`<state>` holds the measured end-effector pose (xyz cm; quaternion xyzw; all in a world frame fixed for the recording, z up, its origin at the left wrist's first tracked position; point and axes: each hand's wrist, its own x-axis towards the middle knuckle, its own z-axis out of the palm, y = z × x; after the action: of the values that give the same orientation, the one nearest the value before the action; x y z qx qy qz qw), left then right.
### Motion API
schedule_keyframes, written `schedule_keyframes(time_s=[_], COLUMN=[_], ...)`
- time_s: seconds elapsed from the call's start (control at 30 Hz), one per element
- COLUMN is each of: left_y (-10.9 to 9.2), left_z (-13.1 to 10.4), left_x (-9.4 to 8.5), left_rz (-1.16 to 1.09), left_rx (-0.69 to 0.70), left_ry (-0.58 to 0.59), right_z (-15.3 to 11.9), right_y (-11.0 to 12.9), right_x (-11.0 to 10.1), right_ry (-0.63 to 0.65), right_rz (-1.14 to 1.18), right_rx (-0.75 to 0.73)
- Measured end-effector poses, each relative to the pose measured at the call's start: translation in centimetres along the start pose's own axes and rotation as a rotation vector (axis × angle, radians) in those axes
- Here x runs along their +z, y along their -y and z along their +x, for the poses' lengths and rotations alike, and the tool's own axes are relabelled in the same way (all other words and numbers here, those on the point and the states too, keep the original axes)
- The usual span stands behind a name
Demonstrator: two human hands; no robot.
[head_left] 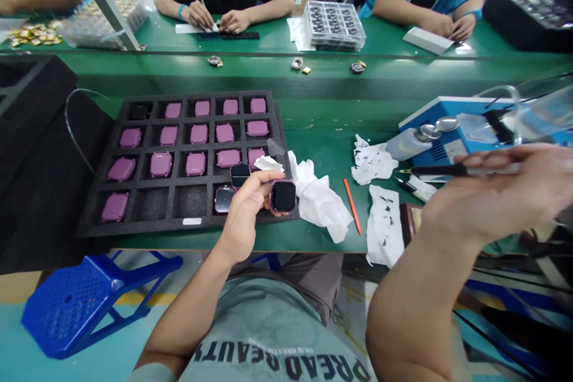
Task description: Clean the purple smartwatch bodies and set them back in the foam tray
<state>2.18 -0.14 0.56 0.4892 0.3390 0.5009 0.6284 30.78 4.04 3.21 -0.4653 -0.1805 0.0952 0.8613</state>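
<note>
Left fingers point(256, 191) grip a dark-screened watch case point(283, 196) at center. Right fingers point(487, 162) hold a black pen-like tool point(441, 170).

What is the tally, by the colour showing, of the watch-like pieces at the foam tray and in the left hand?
Purple pieces in the foam tray: 15
Dark pieces at the tray: 3
Dark-faced watch in the left hand: 1
Total visible: 19; the hand may hide more.

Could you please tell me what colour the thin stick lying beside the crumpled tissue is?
The thin stick is orange-red, as the head view shows.
</note>
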Motion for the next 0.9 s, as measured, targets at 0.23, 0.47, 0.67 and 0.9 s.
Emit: schedule_keyframes(time_s=[0.23,0.47,0.67,0.9], left_y=[-0.1,-0.2,-0.2,-0.2], left_z=[0.3,0.6,0.0,-0.5], left_x=[-0.1,-0.4,0.3,1.2], left_rz=[-0.014,0.013,0.198,0.414], left_rx=[-0.005,0.016,0.055,0.073], left_ry=[-0.009,-0.016,-0.033,-0.047], right_z=[3.6,4.5,3.4,2.3], right_y=[-3.6,-6.7,-10.6,-8.3], right_x=[-0.5,-1.2,-2.7,-2.5], right_ry=[0.177,0.261,0.26,0.234], right_rz=[-0.001,-0.07,-0.122,-0.037], right_rx=[-0.154,-0.209,-0.088,-0.042])
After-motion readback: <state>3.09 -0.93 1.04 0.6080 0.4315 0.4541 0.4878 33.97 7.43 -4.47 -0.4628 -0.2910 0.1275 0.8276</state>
